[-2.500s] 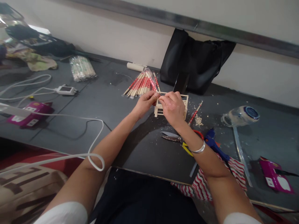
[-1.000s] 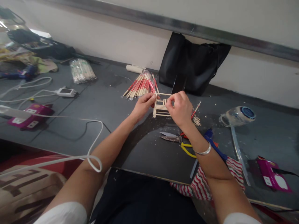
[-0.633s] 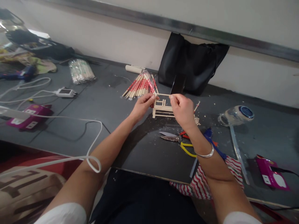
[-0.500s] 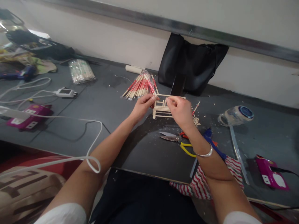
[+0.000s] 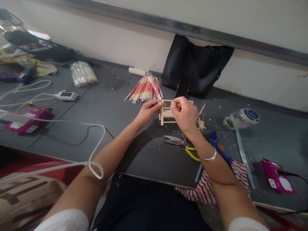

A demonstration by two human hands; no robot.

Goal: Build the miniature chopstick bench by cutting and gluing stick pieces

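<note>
A small frame of pale wooden sticks (image 5: 168, 114) is held up over the dark table. My left hand (image 5: 149, 111) pinches its left upright between thumb and fingers. My right hand (image 5: 184, 113) is closed at the frame's upper part, fingertips pressed together; whatever lies between them is too small to make out. This hand hides the frame's right side. Behind my left hand lies a bundle of chopsticks (image 5: 144, 88) with red printed ends, in clear plastic. Scissors (image 5: 175, 141) with yellow handles lie in front of the frame, partly under my right forearm.
Cut bits of stick (image 5: 201, 124) are piled right of my hand. A clear jar (image 5: 242, 118) lies on its side, beside a metal ruler (image 5: 243, 157). A blue glue gun (image 5: 216, 146) rests by my right forearm. A black bag (image 5: 197, 65) stands against the wall; a white cable (image 5: 96, 154) loops over my left arm.
The stick frame has tilted a little, with its lower part turned toward me. My right hand has drawn slightly upward at its top; my left hand keeps its grip.
</note>
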